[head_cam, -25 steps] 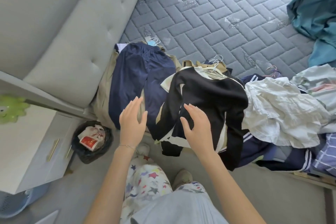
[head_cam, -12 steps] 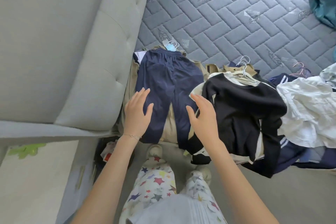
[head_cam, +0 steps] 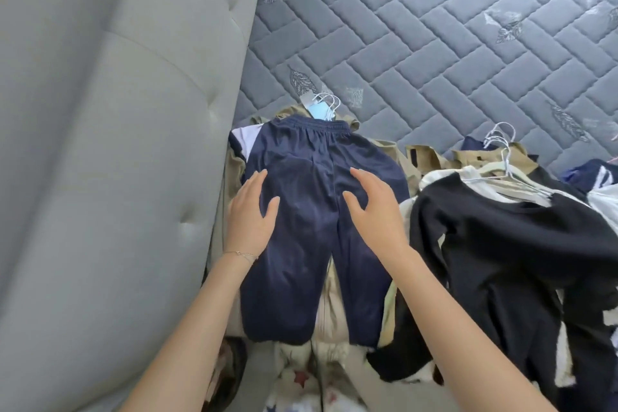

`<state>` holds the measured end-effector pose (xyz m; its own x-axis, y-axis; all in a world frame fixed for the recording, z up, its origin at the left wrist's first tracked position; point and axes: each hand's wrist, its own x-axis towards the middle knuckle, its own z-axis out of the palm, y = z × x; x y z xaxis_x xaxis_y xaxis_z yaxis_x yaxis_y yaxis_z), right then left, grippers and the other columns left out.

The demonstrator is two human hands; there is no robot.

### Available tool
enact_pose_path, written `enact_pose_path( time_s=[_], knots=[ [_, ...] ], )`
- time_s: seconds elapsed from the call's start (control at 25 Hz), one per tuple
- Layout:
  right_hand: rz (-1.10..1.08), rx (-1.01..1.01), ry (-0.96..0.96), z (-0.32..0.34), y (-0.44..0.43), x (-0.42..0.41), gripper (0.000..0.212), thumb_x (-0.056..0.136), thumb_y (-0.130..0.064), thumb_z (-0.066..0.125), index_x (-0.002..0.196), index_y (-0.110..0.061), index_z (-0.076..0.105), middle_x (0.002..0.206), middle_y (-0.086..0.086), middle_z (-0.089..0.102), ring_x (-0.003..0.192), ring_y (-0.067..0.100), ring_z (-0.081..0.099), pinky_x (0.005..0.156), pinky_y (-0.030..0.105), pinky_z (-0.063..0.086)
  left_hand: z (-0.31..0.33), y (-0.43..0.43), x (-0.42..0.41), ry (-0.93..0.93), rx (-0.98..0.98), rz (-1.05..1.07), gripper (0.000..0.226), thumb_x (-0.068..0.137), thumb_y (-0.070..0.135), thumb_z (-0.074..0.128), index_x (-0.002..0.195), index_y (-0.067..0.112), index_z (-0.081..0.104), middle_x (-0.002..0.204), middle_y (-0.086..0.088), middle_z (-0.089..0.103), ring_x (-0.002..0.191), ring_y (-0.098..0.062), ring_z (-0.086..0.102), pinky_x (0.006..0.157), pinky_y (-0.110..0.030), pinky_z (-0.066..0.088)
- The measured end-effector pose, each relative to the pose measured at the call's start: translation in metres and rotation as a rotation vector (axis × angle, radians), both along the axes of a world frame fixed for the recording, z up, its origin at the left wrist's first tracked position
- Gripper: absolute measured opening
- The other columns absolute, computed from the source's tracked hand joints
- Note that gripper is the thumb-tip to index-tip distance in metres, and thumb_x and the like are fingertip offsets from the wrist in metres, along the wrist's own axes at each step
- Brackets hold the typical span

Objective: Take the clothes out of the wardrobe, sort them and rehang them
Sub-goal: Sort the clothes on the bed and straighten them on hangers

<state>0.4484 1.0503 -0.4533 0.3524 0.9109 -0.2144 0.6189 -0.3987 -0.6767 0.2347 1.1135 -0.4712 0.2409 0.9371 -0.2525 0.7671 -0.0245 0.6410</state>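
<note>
**Navy trousers lay lengthwise between two flat hands**

The navy trousers (head_cam: pixel 311 211) lay spread flat on top of a stack of beige garments (head_cam: pixel 329 311) at the near edge of the quilted mattress (head_cam: pixel 434 43). Their long axis ran straight away from the person, with the elastic waistband at the far end and the two leg cuffs at the near end. Just beyond the waistband showed a cluster of white hanger hooks (head_cam: pixel 329 102); whether one of them belonged to the trousers could not be told.

The left hand (head_cam: pixel 250 214) lay over the left hip of the trousers and the right hand (head_cam: pixel 374 211) over the right hip. Both were flat with straight, slightly spread fingers and gripped nothing. Whether the palms pressed the cloth or hovered just above it was not clear. The hands sat level with each other, so neither was nearer, and both were closer to the waistband than to the cuffs.

Judged from this, the coming move would turn on reaching forward along that axis to the waistband, or on lifting both sides evenly.

Just to the right lay a black top (head_cam: pixel 501 237) on its own hangers (head_cam: pixel 501 144), touching the stack's edge. The padded grey headboard (head_cam: pixel 117 144) stood close on the left.
</note>
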Motion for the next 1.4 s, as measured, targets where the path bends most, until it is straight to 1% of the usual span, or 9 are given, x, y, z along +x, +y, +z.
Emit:
enact_pose_path(
  time_s=[0.12,0.28,0.52,0.76,0.88,0.96,1.08,1.28,1.4],
  knots=[
    [0.008,0.025,-0.018,-0.068,0.043,0.021,0.047,0.094,-0.025,0.06,0.139,-0.015,0.05,0.142,0.0,0.052,0.134,0.016,0.042,0.112,0.039,0.035,-0.071,0.054,0.009,0.077,0.029,-0.057,0.061,0.098,0.036,0.049,0.153,0.023,0.024,0.159,0.004,0.024,0.147,-0.014,0.019,0.119,-0.04,0.019],
    [0.069,0.031,-0.139,-0.124,0.091,0.045,0.049,0.094,-0.025,0.059,0.14,-0.013,0.049,0.144,0.004,0.05,0.136,0.021,0.039,0.115,0.035,0.028,-0.131,0.109,0.022,0.208,0.122,-0.092,0.065,0.098,0.04,0.049,0.153,0.02,0.022,0.161,-0.003,0.02,0.148,-0.023,0.014,0.119,-0.042,0.014],
    [0.072,-0.111,-0.201,-0.167,0.121,0.076,0.059,0.097,-0.035,0.052,0.148,-0.013,0.034,0.152,0.004,0.039,0.141,0.021,0.032,0.116,0.04,0.025,-0.168,0.143,0.032,0.27,0.205,-0.098,0.065,0.097,0.039,0.049,0.151,0.012,0.025,0.157,-0.015,0.025,0.146,-0.033,0.02,0.118,-0.048,0.018],
    [0.147,-0.206,-0.289,-0.183,0.13,0.086,0.059,0.1,-0.041,0.04,0.15,-0.013,0.028,0.153,0.008,0.035,0.141,0.027,0.029,0.116,0.045,0.021,-0.175,0.157,0.042,0.311,0.196,-0.122,0.061,0.099,0.04,0.044,0.152,0.015,0.025,0.157,-0.009,0.029,0.145,-0.027,0.024,0.118,-0.047,0.016],
    [0.09,-0.171,-0.322,-0.177,0.135,0.086,0.052,0.098,-0.045,0.044,0.139,-0.013,0.043,0.136,0.012,0.049,0.127,0.032,0.042,0.106,0.044,0.032,-0.174,0.157,0.043,0.326,0.214,-0.125,0.06,0.098,0.039,0.046,0.15,0.013,0.029,0.153,-0.011,0.035,0.137,-0.033,0.035,0.113,-0.047,0.023],
    [-0.015,-0.112,-0.227,-0.169,0.133,0.085,0.043,0.096,-0.044,0.05,0.123,-0.012,0.054,0.12,0.01,0.057,0.115,0.03,0.05,0.097,0.042,0.04,-0.168,0.155,0.044,0.255,0.237,-0.105,0.058,0.098,0.035,0.048,0.148,0.01,0.032,0.151,-0.012,0.038,0.136,-0.034,0.038,0.112,-0.047,0.026],
    [-0.186,0.008,-0.027,-0.149,0.12,0.076,0.03,0.093,-0.043,0.058,0.098,-0.013,0.057,0.097,0.003,0.062,0.094,0.022,0.057,0.083,0.037,0.046,-0.152,0.149,0.041,0.143,0.271,-0.089,0.055,0.1,0.03,0.048,0.148,0.009,0.033,0.152,-0.012,0.038,0.141,-0.028,0.033,0.115,-0.043,0.026],
    [-0.247,0.242,0.078,-0.087,0.102,0.057,0.035,0.089,-0.038,0.066,0.069,-0.012,0.051,0.063,-0.005,0.051,0.06,0.01,0.044,0.062,0.031,0.04,-0.1,0.15,0.04,0.144,0.332,-0.108,0.051,0.103,0.031,0.04,0.151,0.015,0.031,0.158,-0.012,0.026,0.146,-0.028,0.022,0.115,-0.042,0.018],
    [-0.216,0.284,0.124,-0.043,0.083,0.042,0.036,0.087,-0.032,0.069,0.067,-0.008,0.053,0.061,0.0,0.051,0.059,0.009,0.042,0.06,0.025,0.037,-0.062,0.157,0.031,0.148,0.336,-0.136,0.051,0.102,0.044,0.032,0.143,0.015,0.044,0.146,-0.012,0.045,0.138,-0.032,0.035,0.112,-0.048,0.023]
  ],
)
